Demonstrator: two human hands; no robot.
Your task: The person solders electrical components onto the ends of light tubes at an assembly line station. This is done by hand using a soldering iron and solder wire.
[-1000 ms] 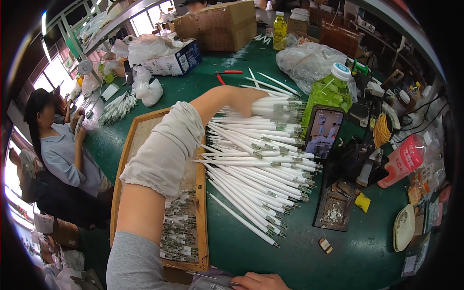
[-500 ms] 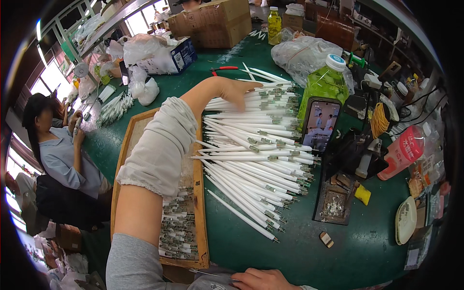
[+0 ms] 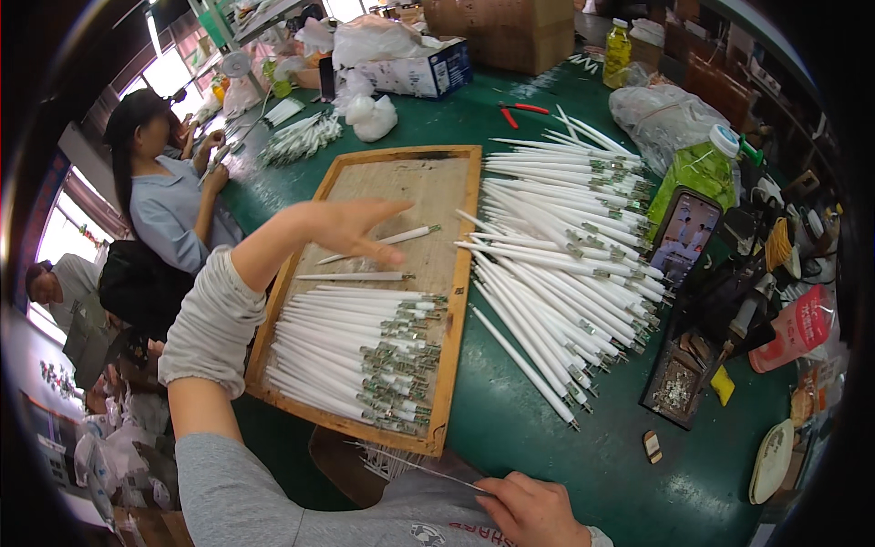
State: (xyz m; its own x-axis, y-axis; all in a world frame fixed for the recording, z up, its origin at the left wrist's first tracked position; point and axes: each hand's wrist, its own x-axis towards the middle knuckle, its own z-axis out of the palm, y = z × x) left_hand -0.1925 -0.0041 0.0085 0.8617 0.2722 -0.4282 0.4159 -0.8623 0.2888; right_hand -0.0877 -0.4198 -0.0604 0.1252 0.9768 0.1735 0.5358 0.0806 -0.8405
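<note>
We position the left hand [image 3: 351, 228], grip spread, above the middle of the wooden tray [image 3: 401, 178]. White rods [image 3: 342, 351] with metal ends fill the tray's near half; loose rods [image 3: 565, 301] lie along its right edge on the counter [image 3: 583, 465]. Near the counter's near edge, our right hand [image 3: 538, 512] pinches a thin wire [image 3: 424, 467].

Bright windows [image 3: 171, 77] and a lit tube lamp [image 3: 152, 34] stand left beyond the green tabletop [image 3: 702, 474].
</note>
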